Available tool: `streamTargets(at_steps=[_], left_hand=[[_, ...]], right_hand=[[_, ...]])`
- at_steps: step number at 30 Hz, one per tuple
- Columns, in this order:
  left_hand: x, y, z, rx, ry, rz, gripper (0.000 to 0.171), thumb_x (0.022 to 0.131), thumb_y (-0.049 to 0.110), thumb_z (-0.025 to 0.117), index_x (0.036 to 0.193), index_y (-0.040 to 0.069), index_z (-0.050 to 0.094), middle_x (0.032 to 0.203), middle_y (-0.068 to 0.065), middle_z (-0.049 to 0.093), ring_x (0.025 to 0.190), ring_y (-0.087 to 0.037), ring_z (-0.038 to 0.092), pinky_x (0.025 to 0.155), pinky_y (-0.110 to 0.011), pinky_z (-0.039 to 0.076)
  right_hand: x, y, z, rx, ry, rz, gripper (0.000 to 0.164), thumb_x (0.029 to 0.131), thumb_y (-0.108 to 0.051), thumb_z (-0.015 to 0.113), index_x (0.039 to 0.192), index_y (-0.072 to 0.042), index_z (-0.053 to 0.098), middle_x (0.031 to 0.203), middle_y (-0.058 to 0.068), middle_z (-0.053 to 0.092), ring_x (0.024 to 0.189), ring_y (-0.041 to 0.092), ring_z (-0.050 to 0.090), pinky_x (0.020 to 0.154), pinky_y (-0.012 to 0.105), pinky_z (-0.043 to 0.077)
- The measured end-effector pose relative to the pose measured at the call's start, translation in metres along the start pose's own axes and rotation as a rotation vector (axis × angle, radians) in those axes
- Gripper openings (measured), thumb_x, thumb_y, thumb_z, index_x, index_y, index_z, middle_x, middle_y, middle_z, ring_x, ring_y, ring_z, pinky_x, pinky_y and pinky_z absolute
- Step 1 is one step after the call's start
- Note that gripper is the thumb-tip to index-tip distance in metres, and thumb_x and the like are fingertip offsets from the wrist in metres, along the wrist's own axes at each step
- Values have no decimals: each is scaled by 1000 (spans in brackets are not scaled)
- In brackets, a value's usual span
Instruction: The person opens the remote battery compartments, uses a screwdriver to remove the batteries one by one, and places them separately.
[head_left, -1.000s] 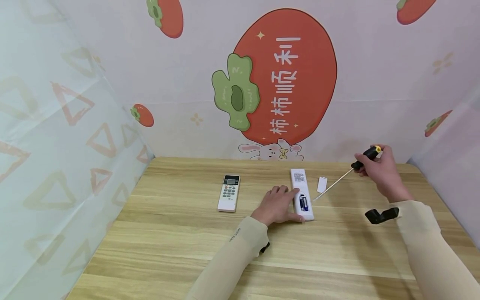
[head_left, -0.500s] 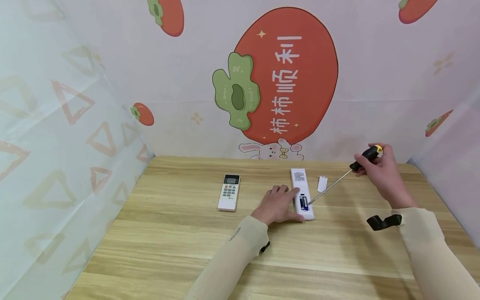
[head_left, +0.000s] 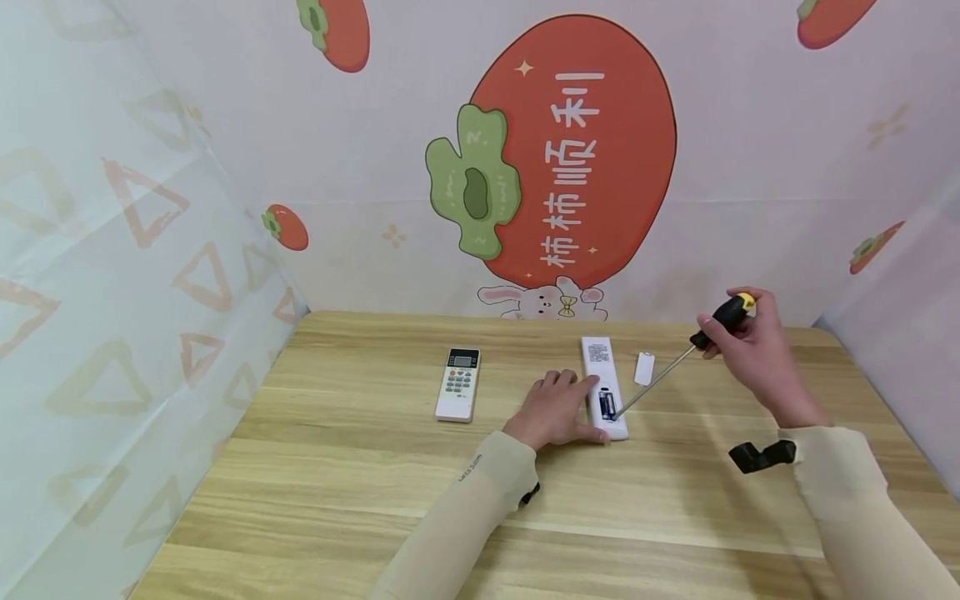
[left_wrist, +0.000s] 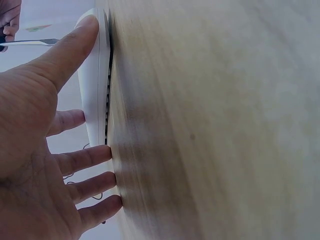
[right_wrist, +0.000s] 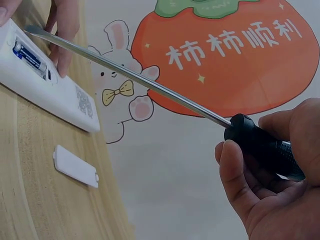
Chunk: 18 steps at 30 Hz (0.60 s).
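Note:
A white remote control [head_left: 597, 354] lies face down on the wooden table, its battery compartment uncovered. Two blue-and-silver batteries [right_wrist: 30, 58] sit side by side inside. My left hand [head_left: 551, 412] rests against it, thumb on the near end and index finger at its left side; the fingers look fairly straight in the left wrist view, other fingertips on the table. With my right hand [head_left: 768, 358] I grip a flat-blade screwdriver [head_left: 663, 377] by its black-and-yellow handle. Its blade reaches the near right part of the compartment; whether it touches a battery, I cannot tell.
The white battery cover [head_left: 644, 368] lies just right of the remote. Further left, a second remote [head_left: 458, 386] with a small screen and keys lies face up. A printed cloth wall [head_left: 360, 167] rises behind the table [head_left: 337, 492].
The screwdriver's blade has moved left and nearer, from beside the remote to the near part of its battery compartment. My right hand has shifted slightly left; the left hand stays put.

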<state>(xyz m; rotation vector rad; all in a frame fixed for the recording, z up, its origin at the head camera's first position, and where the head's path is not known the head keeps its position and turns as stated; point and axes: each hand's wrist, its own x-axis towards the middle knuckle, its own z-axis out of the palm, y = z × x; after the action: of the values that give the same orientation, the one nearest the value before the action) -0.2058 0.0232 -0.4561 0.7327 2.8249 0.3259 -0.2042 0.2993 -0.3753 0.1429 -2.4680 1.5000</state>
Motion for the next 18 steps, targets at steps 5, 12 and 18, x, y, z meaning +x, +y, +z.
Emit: streamTargets(at_steps=[5,12,18], left_hand=[[1,0,1,0,7,3,95,78,73,71,157,32,38,150,-2,46,134,-24,41,113,-42,35],[1,0,0,6,11,10,95,78,72,71,158,31,38,149,-2,47,133,-25,42,113,-42,35],[1,0,0,4,10,9,95,79,72,71,158,31,38,149,-2,47,133,-24,42,113,-43,35]], right_hand=[[2,4,3,-22,-16,-18,54,104,-14,57,143,-10,21,99,19,62,63,13,64,60,21,54],[1,3,7,-36,-2,-43,54,103,-17,60,143,-12,23,95,18,62,62,13,64,57,23,52],[1,2,10,-44,8,-71,52,102,-16,62,140,-14,26,88,13,63,60,13,64,55,23,51]])
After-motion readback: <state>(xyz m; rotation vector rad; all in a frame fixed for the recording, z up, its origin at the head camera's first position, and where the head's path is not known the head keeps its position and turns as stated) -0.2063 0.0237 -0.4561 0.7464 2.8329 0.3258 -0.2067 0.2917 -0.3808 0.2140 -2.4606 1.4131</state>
